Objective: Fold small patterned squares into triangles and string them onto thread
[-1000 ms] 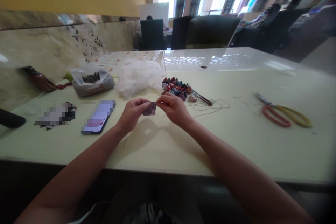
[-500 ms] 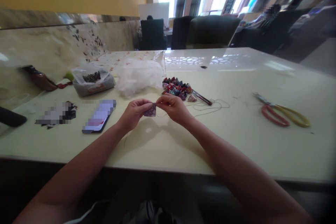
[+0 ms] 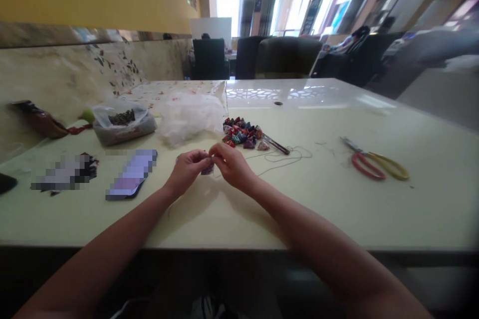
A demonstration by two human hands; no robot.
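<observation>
Between my hands is a small purple patterned fabric piece [image 3: 207, 170], mostly covered by fingers. My left hand [image 3: 187, 169] pinches it from the left. My right hand [image 3: 230, 163] is closed at its upper edge, fingertips meeting those of the left; whatever is in that pinch is too small to make out. A thin thread [image 3: 282, 161] lies in loops on the table right of my hands. Just beyond them sits a pile of small colourful stuffed fabric pieces [image 3: 241, 132], with tweezers-like metal tool [image 3: 277, 144] beside it.
Scissors [image 3: 368, 159] with red and yellow handles lie at right on the white table [image 3: 318, 219]. To the left are a phone [image 3: 132, 174], dark fabric scraps [image 3: 88, 167], a plastic bag [image 3: 125, 132] of dark bits, white stuffing [image 3: 190, 117] and a brown bottle [image 3: 39, 119].
The view has tilted up and shifted right. My hands have drawn closer together over the fabric piece, covering more of it. Objects on the table lie as before.
</observation>
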